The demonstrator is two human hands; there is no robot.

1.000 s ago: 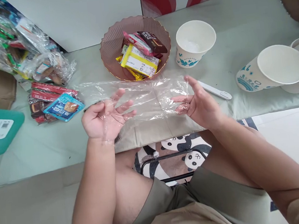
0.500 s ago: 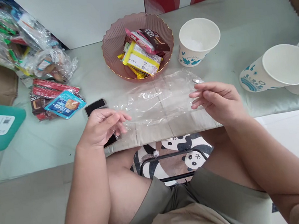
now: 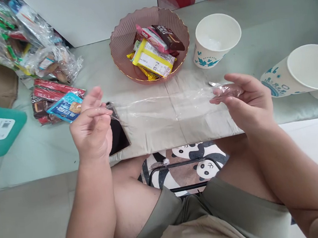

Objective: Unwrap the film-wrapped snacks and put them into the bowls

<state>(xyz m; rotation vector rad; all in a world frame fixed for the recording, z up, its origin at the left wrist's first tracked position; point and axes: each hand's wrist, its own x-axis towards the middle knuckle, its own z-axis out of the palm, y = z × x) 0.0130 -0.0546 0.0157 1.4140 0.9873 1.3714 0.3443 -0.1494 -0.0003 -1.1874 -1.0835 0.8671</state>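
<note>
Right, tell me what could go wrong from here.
The thin film between the left hand and right hand might tear if pulled hard. The phone, close by the left hand and near the table's front edge, could get knocked off. The right hand might also bump the nearest cup.

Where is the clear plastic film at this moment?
In the head view, the clear plastic film is mid-picture, spread between the left hand and the right hand, below the pink scalloped bowl.
</note>
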